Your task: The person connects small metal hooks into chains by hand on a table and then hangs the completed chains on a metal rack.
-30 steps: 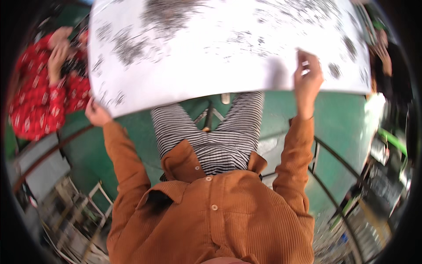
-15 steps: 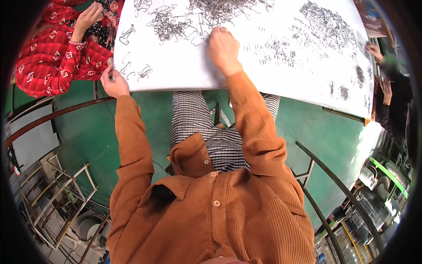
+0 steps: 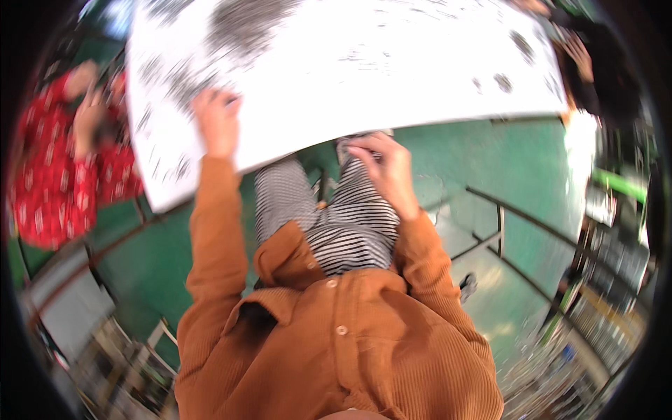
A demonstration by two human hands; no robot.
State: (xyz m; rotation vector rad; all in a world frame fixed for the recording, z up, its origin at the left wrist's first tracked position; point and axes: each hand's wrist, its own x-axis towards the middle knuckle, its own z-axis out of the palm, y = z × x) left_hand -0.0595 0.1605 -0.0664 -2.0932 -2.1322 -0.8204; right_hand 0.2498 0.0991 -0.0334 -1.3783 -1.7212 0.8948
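Left hand (image 3: pixel 217 122) up on the table (image 3: pixel 392 70), near its front edge, fingers curled down onto the white top. Blurred, so cannot tell if anything is pinched there. Right hand (image 3: pixel 383 168) just under that front edge, resting on the striped lap (image 3: pixel 350 224), fingers bent loosely, nothing seen in it.

Little dark wire bits (image 3: pixel 241 24) spread over the table in heaps and thin patches, thickest at the far side past the left hand, more specks (image 3: pixel 504 82) off to the right end. Look small, light and hard, likely springy and quick to tangle or slide on the smooth top. Best pinched one at a time with fingertips, from the thin edge of a heap.

Left of the table, a person in red (image 3: pixel 49 189). At its right end, another hand (image 3: pixel 577 56).
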